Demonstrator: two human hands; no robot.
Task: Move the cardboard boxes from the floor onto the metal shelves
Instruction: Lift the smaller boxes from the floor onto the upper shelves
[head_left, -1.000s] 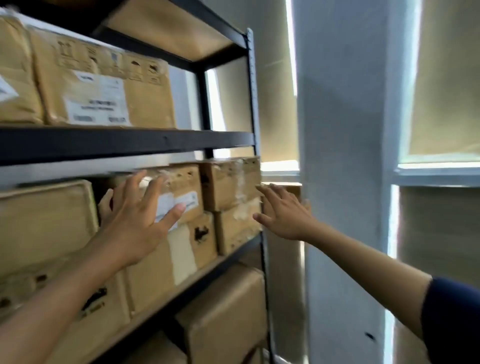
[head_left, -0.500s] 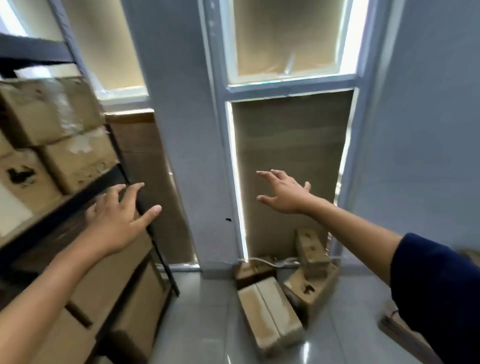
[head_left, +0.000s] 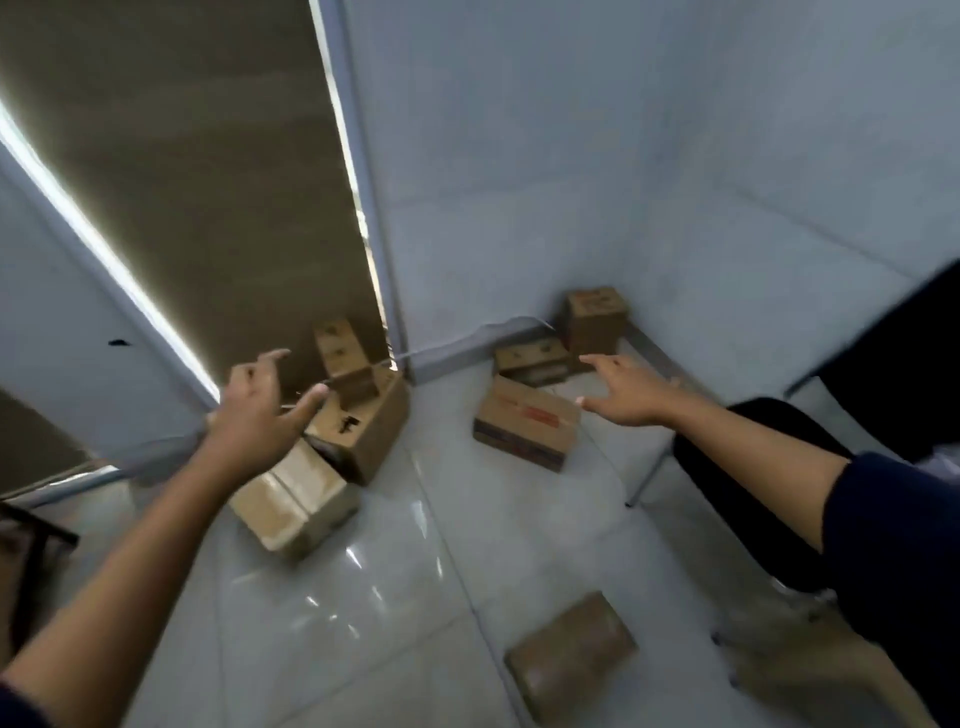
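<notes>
In the head view we have both hands out in front and empty: the left hand has its grip apart, fingers loosely spread above the boxes by the blind; the right hand has its grip apart too, fingers straight, reaching toward the corner of the floor. The boxes lie scattered on the tiles: a pale box nearest the left hand, touching a larger box with a small upright box behind it; a taped box just beside the right hand; two more, a flat box and a tall box, in the far corner; and one near box close to our feet. No shelf shows here. We judge the step is choosing one box; we should bend low, put a hand on each side of a free-standing one such as the taped box, and lift it level.
</notes>
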